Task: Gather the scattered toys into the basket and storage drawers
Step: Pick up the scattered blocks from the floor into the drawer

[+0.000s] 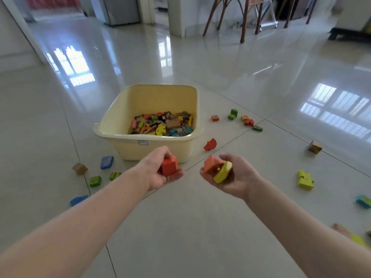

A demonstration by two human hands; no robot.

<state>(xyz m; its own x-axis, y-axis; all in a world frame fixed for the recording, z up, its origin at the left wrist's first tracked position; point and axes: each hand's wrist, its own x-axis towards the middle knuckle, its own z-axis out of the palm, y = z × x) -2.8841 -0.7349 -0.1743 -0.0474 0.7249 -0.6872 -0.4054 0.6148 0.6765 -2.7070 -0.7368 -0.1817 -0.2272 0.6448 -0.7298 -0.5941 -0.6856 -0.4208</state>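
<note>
A cream plastic basket (120, 119) stands on the tiled floor ahead, partly filled with several coloured wooden toy pieces. My left hand (158, 173) is just in front of its near wall, closed around a red block (169, 167). To the right, my right hand (234, 177) holds an orange piece (210, 164) and a yellow piece (221, 174) together. Loose toys lie around the basket: a red piece (210, 145), a blue piece (106, 162), green pieces (95, 181) and a yellow puzzle piece (305, 179).
More pieces lie at the right beyond the basket (232, 114) and a wooden cube (314, 147) farther right. A brown cube (79, 168) and a blue piece (78, 200) lie left. Chair legs (244, 21) and a doorway stand at the back.
</note>
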